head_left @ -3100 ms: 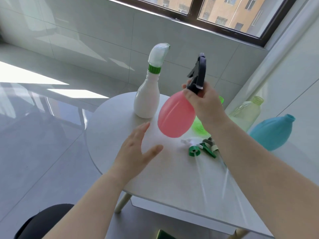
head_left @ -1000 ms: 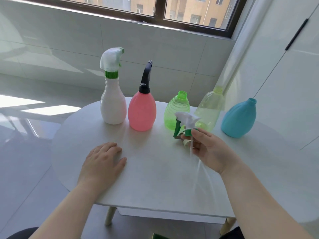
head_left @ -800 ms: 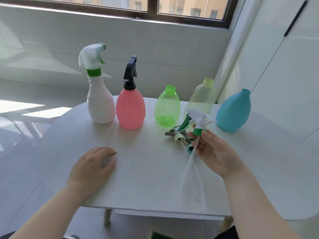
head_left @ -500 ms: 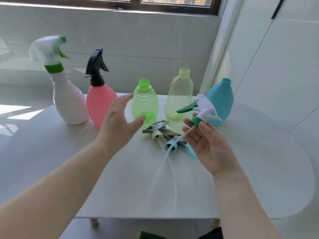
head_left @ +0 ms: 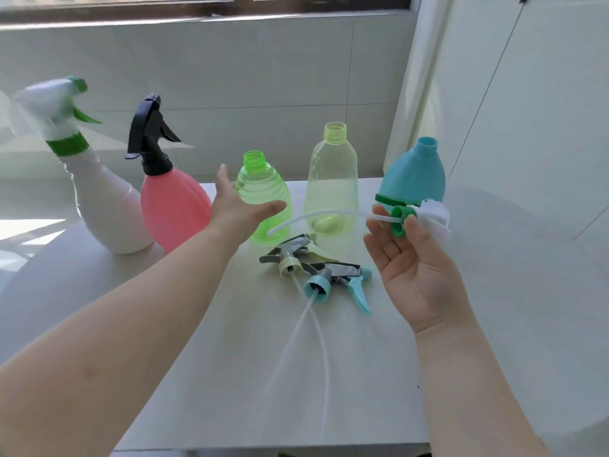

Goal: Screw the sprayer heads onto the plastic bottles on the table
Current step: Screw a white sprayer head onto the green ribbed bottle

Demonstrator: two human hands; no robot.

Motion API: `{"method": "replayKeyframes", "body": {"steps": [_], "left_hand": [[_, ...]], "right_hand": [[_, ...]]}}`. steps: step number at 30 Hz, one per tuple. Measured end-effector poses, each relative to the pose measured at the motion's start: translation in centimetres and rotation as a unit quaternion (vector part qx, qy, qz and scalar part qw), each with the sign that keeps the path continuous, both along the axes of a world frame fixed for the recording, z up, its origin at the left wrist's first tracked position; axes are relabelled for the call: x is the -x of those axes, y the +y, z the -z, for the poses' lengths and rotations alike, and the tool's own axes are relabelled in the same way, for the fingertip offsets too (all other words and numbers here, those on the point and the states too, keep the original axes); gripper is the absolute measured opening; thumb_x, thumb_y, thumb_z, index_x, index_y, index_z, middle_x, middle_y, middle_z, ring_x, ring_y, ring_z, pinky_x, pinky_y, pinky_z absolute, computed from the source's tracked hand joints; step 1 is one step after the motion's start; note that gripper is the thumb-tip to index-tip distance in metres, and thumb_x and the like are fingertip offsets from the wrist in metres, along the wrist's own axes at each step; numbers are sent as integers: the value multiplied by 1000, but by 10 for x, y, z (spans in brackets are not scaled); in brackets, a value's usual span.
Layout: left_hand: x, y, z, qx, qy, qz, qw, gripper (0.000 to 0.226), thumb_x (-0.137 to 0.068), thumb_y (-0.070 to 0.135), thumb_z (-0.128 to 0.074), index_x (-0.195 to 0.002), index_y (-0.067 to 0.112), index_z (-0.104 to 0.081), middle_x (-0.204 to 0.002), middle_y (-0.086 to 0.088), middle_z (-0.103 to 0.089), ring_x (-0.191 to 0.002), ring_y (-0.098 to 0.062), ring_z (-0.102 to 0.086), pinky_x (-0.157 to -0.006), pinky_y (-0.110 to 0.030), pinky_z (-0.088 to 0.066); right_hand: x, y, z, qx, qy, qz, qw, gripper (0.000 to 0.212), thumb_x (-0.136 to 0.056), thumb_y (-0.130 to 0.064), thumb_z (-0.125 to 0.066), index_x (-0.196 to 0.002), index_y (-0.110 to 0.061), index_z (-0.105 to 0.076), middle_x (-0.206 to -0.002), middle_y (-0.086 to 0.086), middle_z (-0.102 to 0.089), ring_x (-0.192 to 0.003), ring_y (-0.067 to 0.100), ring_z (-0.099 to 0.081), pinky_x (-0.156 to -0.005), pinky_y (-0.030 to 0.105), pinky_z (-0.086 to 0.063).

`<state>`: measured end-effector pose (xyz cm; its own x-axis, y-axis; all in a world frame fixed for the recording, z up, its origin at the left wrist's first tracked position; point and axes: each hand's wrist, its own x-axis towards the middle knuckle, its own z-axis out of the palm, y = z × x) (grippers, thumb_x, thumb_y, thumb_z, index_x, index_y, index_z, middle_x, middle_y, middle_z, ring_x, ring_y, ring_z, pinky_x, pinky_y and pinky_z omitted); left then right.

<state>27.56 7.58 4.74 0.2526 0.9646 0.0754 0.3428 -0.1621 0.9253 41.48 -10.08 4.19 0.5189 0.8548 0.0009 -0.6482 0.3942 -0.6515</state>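
Note:
Five bottles stand in a row on the white table (head_left: pixel 204 374). The white bottle (head_left: pixel 102 209) and the pink bottle (head_left: pixel 171 209) carry sprayer heads. The green bottle (head_left: pixel 263 186), the clear yellow bottle (head_left: pixel 331 179) and the teal bottle (head_left: pixel 412 173) have bare necks. My right hand (head_left: pixel 415 278) pinches the green collar of a white sprayer head (head_left: pixel 428 219), its tube pointing left. My left hand (head_left: pixel 237 212) is spread open around the green bottle's left side; I cannot tell whether it touches.
Two loose sprayer heads lie in the middle of the table, a yellow-collared one (head_left: pixel 290 258) and a teal one (head_left: pixel 336 282), their long tubes trailing toward me. A tiled wall and window sill run behind the bottles. The table's near edge is at the bottom.
My left hand has lifted off the table and reached to the green bottle. My right hand has picked up the white sprayer head and turned it so its tube points left.

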Motion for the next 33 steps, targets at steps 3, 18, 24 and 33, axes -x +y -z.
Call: {"method": "replayKeyframes", "body": {"steps": [3,18,24,33], "left_hand": [[-1,-6,-2,-34,1,-7,999,92,-64,21,-78,-136,18,-20,-129,-1,-43,-115,-17,-42,-91,-22,-30],[115,-84,-33,-117,13,44,992,85,-54,35,-79,-127,38,-36,-114,11,-49,-102,-8,-46,-83,-19,-33],[150,-102,-17,-99,-11,19,995,67,-58,18,-80,-106,41,-39,-95,26,-45,-86,0,-46,-60,6,-31],[164,-105,-10,-106,-42,31,993,62,-57,17,-80,-90,50,-40,-93,28,-48,-80,30,-41,-62,8,-31]], "right_hand": [[1,1,0,-10,11,23,1000,16,-66,-17,-54,-77,-16,-66,-73,-2,-74,-69,9,-69,-69,23,-57],[45,-8,-20,-12,1,15,1000,22,-87,-5,-40,-81,-13,-60,-69,-1,-73,-68,10,-69,-71,24,-57],[65,-8,-56,-38,-32,23,998,15,-87,-9,-42,-84,-13,-56,-67,-3,-72,-66,8,-68,-72,23,-57],[90,6,-87,-26,-133,-16,991,31,-85,-3,-43,-72,-16,-68,-69,-2,-73,-70,8,-68,-76,25,-55]]}}
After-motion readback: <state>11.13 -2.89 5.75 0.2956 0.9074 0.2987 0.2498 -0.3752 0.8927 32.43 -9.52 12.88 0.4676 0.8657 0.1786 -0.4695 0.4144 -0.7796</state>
